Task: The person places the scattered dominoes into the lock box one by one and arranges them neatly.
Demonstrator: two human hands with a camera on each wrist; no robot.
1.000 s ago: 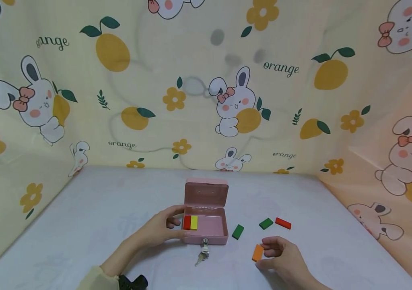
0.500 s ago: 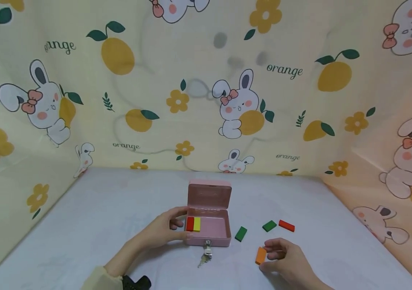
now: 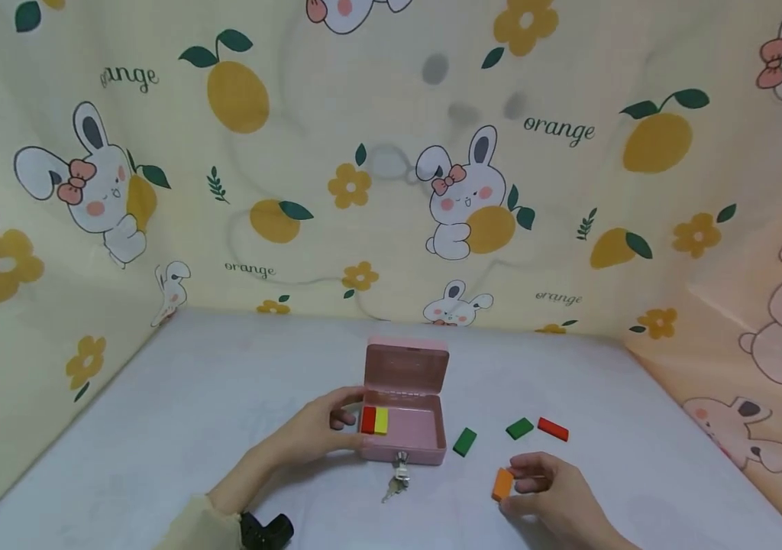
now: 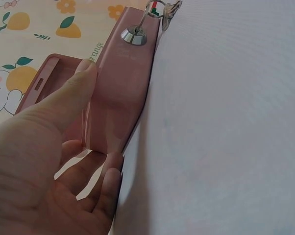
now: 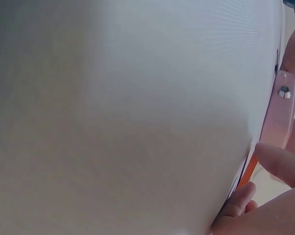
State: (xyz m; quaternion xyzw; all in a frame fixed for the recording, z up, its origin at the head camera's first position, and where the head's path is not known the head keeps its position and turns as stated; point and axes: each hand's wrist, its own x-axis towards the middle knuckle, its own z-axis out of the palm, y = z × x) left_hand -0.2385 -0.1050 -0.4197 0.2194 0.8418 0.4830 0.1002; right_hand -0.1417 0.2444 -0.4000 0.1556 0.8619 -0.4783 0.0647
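A pink metal box (image 3: 425, 456) stands with its lid (image 3: 406, 369) raised. Inside, at the left end, a red block (image 3: 368, 419) and a yellow block (image 3: 381, 421) lie side by side. My left hand (image 3: 315, 429) holds the box's left end; in the left wrist view its thumb presses the wall near the rim (image 4: 94, 78) and the fingers curl by the end. Right of the box, my right hand (image 3: 559, 489) pinches an orange block (image 3: 502, 485) between thumb and fingers, low at the tabletop. The right wrist view shows only a sliver of this orange block (image 5: 249, 171).
Keys (image 3: 396, 487) hang from the lock on the box's front. Two green blocks, one nearer (image 3: 464, 442) and one farther (image 3: 520, 428), and a red block (image 3: 553, 429) lie to the right. A patterned cloth (image 3: 322, 252) rises behind the white tabletop (image 3: 123, 451).
The head view has swung slightly left, so everything sits farther right in it. Both hands, the box and the blocks keep their places relative to each other.
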